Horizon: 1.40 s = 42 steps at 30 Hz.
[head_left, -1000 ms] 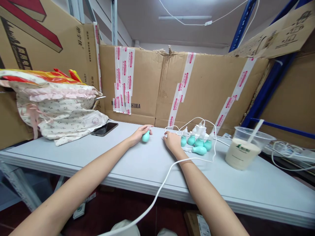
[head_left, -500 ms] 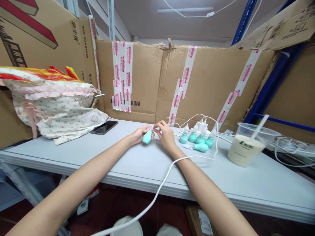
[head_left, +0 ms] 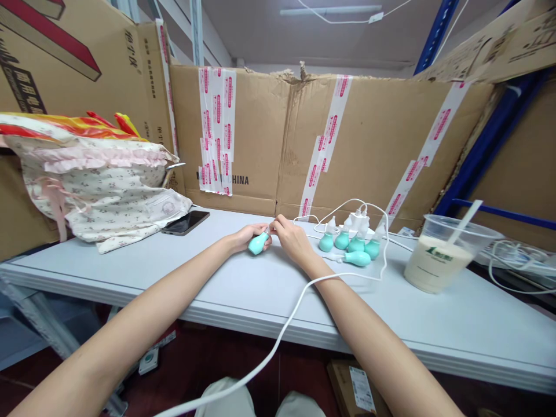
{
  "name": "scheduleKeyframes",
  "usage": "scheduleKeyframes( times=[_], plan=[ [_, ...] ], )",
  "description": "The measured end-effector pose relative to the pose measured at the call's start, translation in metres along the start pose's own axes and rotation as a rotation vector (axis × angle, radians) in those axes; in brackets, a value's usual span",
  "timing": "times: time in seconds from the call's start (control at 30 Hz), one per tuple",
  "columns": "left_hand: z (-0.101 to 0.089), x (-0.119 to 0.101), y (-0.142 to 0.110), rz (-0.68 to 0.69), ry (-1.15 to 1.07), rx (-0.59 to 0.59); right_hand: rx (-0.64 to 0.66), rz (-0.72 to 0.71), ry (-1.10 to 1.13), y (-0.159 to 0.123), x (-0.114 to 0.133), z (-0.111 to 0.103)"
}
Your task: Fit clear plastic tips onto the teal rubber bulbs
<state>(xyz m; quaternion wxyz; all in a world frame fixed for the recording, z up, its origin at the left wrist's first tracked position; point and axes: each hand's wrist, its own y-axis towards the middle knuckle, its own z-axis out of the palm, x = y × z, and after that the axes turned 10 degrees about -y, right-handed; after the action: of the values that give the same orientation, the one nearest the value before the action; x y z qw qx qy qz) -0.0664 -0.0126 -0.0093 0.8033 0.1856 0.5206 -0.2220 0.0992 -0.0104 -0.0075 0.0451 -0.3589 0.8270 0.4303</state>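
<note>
My left hand [head_left: 249,236] is closed around a teal nasal aspirator [head_left: 258,244] just above the table. Its bulb points down and to the left, and its clear neck runs up toward my fingers. Against that upper end, my right hand [head_left: 290,236] has its fingers pinched together; the tip between them is mostly hidden. Right of my hands, several teal aspirators with clear nozzles [head_left: 342,239] stand upright in a group. One more aspirator [head_left: 357,258] lies on its side in front of them, nozzle pointing left.
A white cable [head_left: 282,333] loops across the table and over my right forearm. On the right stands a plastic cup [head_left: 438,263] with a pale drink and straw. A phone [head_left: 186,222] lies beside a floral cloth bag [head_left: 104,191]. Cardboard [head_left: 256,127] walls the back.
The fingers of my right hand have closed in on the aspirator's upper end. The bulb in my left hand has tilted further to the left.
</note>
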Motion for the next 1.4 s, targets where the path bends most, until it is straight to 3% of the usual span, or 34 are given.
scheduleKeyframes(
  times=[0.27, 0.43, 0.63, 0.83, 1.03, 1.4],
  plan=[
    [-0.005, -0.004, 0.0, 0.047, -0.053, 0.049, -0.011, 0.095, 0.086, 0.001, 0.001, 0.0],
    [-0.001, -0.004, -0.005, -0.031, -0.006, 0.051, -0.036, -0.021, 0.045, -0.003, -0.004, -0.005],
    [-0.006, -0.004, -0.009, -0.106, 0.122, 0.124, 0.063, -0.201, -0.024, -0.002, -0.003, -0.013],
    [-0.013, -0.008, -0.008, -0.119, 0.146, 0.139, 0.127, -0.096, 0.046, 0.0, 0.0, -0.014],
    [-0.019, -0.006, -0.005, -0.127, 0.135, 0.159, 0.062, 0.014, 0.108, 0.002, 0.002, -0.013],
    [-0.017, -0.006, -0.005, -0.096, 0.188, 0.152, 0.024, -0.101, 0.06, -0.002, -0.005, -0.009]
  ],
)
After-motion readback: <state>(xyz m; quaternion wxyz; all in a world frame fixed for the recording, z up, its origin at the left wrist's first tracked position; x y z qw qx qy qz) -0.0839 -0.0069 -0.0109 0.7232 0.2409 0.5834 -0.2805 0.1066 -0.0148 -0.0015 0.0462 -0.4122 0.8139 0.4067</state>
